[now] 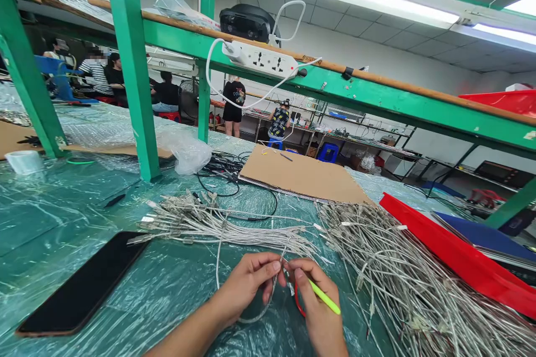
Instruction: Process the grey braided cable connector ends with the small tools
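Two hands meet over the near part of the green tabletop, about midway between its left and right sides. The left hand has its thumb and first finger pinched closed on a thin grey cable, close to the cable's end, and more of the cable loops down under that hand. The right hand has its fingers curled in around a tool with a bright yellow-green handle and a red part (its tip is too hard to make out), and its thumb and first finger sit close to the cable's end. It is hard to tell if they touch it. The step in hand looks like small, careful work on the end of this one cable. The next move seems to call for a tight pinch on the left, so the cable can't slip, and a slow, gentle right hand. A bundle of cables lies just past the hands, toward the far edge. A bigger, messy pile of cables lies toward the right edge, beside a long red tray. A black phone lies flat toward the near left corner.
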